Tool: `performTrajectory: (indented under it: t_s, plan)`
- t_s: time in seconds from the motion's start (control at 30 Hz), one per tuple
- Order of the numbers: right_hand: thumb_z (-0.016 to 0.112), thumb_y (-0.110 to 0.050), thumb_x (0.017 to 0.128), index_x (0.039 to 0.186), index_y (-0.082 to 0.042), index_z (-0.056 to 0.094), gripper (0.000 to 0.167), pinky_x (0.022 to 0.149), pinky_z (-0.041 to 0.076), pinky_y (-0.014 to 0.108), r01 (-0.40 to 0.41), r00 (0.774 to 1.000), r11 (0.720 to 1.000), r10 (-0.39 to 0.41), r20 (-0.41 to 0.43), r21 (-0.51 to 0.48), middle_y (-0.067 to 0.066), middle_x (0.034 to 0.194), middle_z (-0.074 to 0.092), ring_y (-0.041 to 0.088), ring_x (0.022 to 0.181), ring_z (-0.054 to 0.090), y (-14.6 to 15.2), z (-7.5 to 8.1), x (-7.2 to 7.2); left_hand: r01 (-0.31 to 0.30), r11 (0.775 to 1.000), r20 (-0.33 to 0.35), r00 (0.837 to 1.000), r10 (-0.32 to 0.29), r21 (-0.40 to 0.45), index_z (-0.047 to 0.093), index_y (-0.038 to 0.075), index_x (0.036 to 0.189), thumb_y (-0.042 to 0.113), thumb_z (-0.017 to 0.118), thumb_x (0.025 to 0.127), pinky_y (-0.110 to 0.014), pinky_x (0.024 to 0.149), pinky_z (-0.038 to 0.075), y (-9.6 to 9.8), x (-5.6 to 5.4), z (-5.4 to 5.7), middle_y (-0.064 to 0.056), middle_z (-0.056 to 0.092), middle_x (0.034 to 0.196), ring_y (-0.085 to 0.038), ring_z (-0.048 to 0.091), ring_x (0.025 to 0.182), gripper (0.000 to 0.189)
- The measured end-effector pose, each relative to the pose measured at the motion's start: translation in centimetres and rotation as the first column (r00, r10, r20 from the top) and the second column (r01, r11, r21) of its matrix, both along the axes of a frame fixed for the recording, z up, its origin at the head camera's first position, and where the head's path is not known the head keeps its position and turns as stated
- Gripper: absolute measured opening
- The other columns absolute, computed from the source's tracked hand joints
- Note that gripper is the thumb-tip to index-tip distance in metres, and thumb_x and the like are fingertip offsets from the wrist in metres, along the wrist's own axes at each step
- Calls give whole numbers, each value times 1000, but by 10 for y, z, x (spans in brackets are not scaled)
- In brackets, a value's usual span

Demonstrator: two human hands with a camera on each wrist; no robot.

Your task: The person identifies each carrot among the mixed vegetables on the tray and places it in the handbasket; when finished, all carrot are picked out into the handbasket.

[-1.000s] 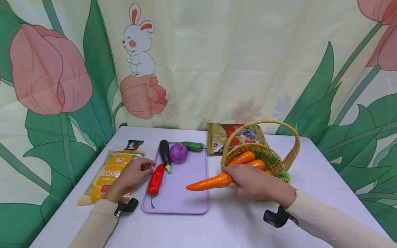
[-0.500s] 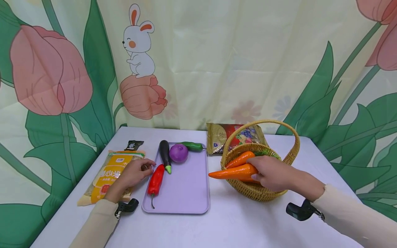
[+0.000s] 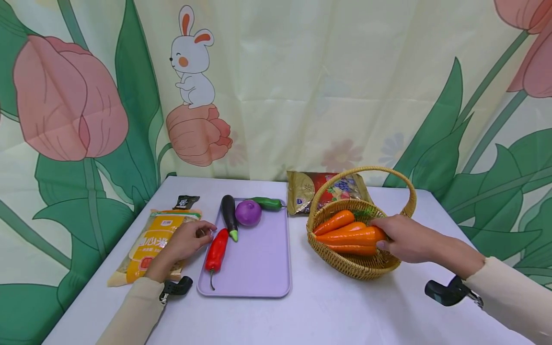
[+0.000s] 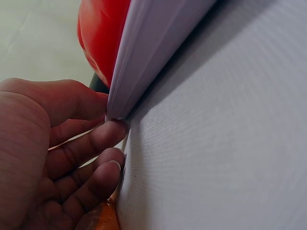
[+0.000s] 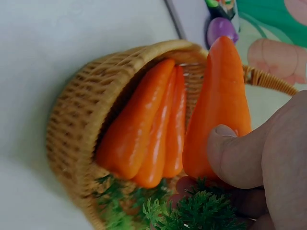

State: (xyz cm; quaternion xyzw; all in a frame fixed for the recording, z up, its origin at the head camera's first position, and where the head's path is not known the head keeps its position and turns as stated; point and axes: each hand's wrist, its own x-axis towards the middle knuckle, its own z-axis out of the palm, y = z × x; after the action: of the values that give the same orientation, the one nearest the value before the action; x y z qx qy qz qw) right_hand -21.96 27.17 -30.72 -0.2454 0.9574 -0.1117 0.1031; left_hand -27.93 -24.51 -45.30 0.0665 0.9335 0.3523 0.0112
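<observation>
My right hand (image 3: 401, 238) grips an orange carrot (image 5: 218, 115) near its leafy end, thumb across it, over the mouth of a wicker basket (image 3: 358, 270). Inside the basket lie three more carrots (image 5: 136, 127) with green tops (image 5: 117, 203). At the left rim of a lilac tray (image 3: 258, 275), my left hand (image 3: 189, 241) pinches the edge between thumb and finger, seen close in the left wrist view. On that tray are a red pepper (image 3: 217, 251), an eggplant (image 3: 229, 215), a purple onion-like ball (image 3: 248, 212) and a green pepper (image 3: 267, 203).
A yellow food bag (image 3: 148, 244) lies under and beside the left forearm, with a small black packet (image 3: 186, 201) behind it. Behind the basket stands a red and gold packet (image 3: 310, 191). The basket's tall handle (image 3: 366, 168) arches above it. A printed curtain backs the white table (image 3: 323, 316).
My right hand has carried the carrot rightward, from above the tray's right edge to over the basket, beside the other carrots. The left hand has stayed at the tray's rim.
</observation>
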Motion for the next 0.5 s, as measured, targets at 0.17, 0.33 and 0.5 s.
performTrajectory:
  t_s: [0.17, 0.33, 0.5]
  plan:
    - [72, -10, 91, 122, 4, 64, 35, 73, 55, 32, 25, 999, 1000, -25, 35, 12, -3, 93, 64, 13, 81, 56, 13, -9, 2, 0, 1000, -1, 1000, 0, 3, 73, 14, 118, 10, 68, 92, -32, 76, 49, 0, -1, 0, -1, 64, 91, -20, 55, 87, 27]
    - [74, -11, 90, 118, 1, 65, 32, 71, 52, 31, 51, 996, 999, -52, 67, 15, -4, 90, 61, 14, 80, 55, 22, -18, 3, -4, 1000, -1, 1000, 4, -5, 73, 15, 119, 12, 69, 93, -31, 77, 50, 0, -2, -1, -1, 65, 93, -21, 56, 88, 27]
    - [74, -11, 89, 113, -3, 66, 27, 70, 51, 30, 55, 995, 998, -58, 83, 40, -5, 87, 60, 14, 78, 53, 23, -24, 3, -4, 1000, -3, 1000, 4, -2, 73, 15, 120, 13, 69, 93, -32, 77, 50, -1, -1, -2, -1, 65, 94, -21, 57, 89, 27]
